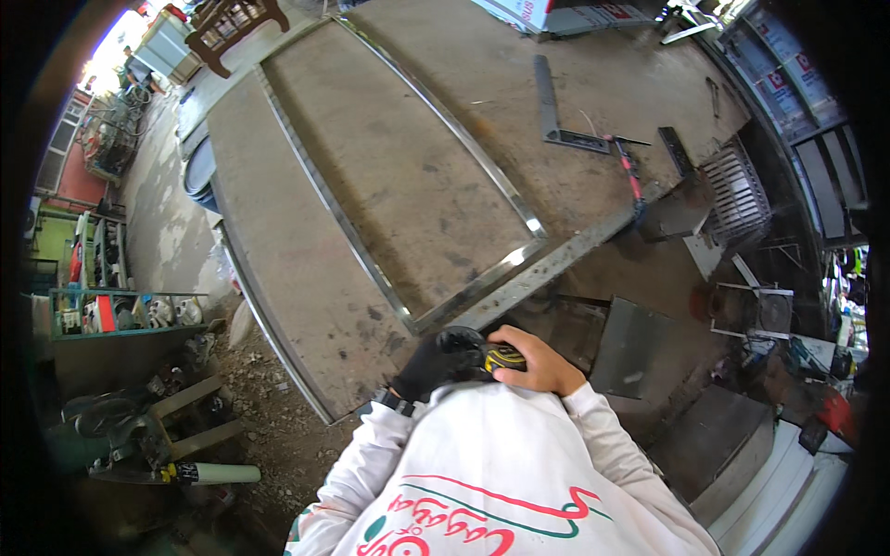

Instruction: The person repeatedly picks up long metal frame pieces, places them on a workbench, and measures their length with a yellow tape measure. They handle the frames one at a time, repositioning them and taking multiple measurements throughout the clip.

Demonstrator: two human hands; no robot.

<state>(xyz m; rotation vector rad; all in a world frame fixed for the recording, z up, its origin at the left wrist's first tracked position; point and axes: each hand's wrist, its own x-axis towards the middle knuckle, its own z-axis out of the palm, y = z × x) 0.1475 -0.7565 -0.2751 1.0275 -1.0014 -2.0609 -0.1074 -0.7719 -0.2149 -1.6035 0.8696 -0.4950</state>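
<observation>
In front of my chest, my bare right hand [538,360] is wrapped round a yellow and black tape measure [502,358]. My left hand [436,363], in a black glove, is right beside it with curled fingers. Whatever the left fingers hold is lost against the dark glove. Just beyond both hands, a long rectangular frame of shiny metal tube [484,173] lies flat on the worn worktable [278,232]. Its near corner [412,322] is closest to my left hand.
A carpenter's square [549,111] and a red-handled hammer [630,174] lie at the table's right side. Metal scraps and a dark box [718,445] crowd the lower right. Rubble [278,394] covers the ground at left, near a shelf of tools [130,313]. A blue drum [198,171] stands past the table edge.
</observation>
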